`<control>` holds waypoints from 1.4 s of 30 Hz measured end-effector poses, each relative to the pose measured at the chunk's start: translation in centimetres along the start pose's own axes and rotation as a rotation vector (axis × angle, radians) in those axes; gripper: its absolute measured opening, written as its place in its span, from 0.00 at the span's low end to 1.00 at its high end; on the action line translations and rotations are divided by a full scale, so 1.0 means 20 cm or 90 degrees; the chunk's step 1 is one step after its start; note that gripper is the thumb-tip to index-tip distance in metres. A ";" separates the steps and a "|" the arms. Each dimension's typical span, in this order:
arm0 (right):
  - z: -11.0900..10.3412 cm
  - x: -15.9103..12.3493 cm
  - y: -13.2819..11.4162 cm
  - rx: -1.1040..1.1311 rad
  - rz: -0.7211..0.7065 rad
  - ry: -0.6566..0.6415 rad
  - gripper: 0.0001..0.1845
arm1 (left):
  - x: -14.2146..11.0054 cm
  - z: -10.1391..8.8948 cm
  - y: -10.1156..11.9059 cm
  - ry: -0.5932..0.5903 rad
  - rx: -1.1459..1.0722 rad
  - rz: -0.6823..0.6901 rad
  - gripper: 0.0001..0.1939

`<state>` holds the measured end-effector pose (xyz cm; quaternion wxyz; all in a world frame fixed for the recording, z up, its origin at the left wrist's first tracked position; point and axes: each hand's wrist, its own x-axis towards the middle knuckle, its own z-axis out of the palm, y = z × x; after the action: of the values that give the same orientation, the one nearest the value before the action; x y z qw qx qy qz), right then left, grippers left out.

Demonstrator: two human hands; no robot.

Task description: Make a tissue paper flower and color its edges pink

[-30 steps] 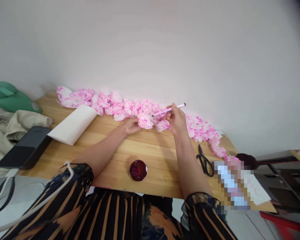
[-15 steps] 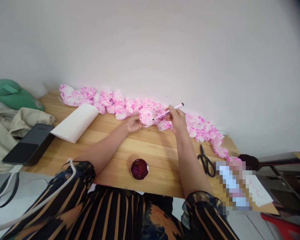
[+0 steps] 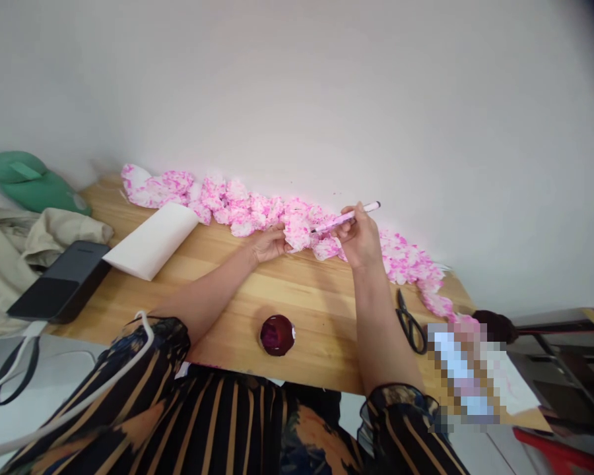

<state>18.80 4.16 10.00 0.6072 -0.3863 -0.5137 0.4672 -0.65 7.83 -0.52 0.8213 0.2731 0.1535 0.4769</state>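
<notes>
A ruffled pink-and-white flower [image 3: 297, 231], seemingly of paper, is held at its left edge by my left hand [image 3: 270, 245]. My right hand [image 3: 359, 237] is closed around a slim pale-pink pen [image 3: 344, 218] with dark ends. The pen slants down to the left, its dark tip at the flower's right side; I cannot tell whether it touches. Behind both hands, a long row of similar pink-and-white flowers [image 3: 237, 204] lies along the wall. A small round dish [image 3: 277, 335] with dark red contents stands on the table in front of me.
Black scissors [image 3: 412, 326] lie on the wooden table [image 3: 277, 290] beside my right forearm, with a blurred-out object [image 3: 460, 373] further right. To the left are folded white paper [image 3: 153, 241], a black power bank [image 3: 59, 280] with a cable, beige cloth [image 3: 44, 241] and a green object [image 3: 34, 181].
My right hand and the pen have shifted right, and the pen lies at a flatter slant. The flower in my left hand appears turned slightly, with its face less round to the view.
</notes>
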 end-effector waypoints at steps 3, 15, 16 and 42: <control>0.00 0.00 0.00 -0.018 -0.010 -0.008 0.28 | 0.00 0.00 0.00 -0.001 0.002 -0.006 0.13; 0.02 -0.02 -0.02 -0.106 -0.023 -0.022 0.30 | 0.01 -0.04 -0.02 -0.020 0.006 -0.043 0.17; 0.02 -0.02 -0.01 -0.124 -0.015 -0.023 0.29 | 0.01 -0.04 -0.02 -0.022 0.009 -0.045 0.16; 0.07 -0.06 -0.08 -0.271 -0.083 -0.002 0.19 | -0.01 0.01 0.00 0.000 0.030 -0.024 0.16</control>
<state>17.56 2.53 11.40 0.5401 -0.4706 -0.6256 0.3088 -0.68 7.53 -0.28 0.8232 0.2897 0.1700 0.4578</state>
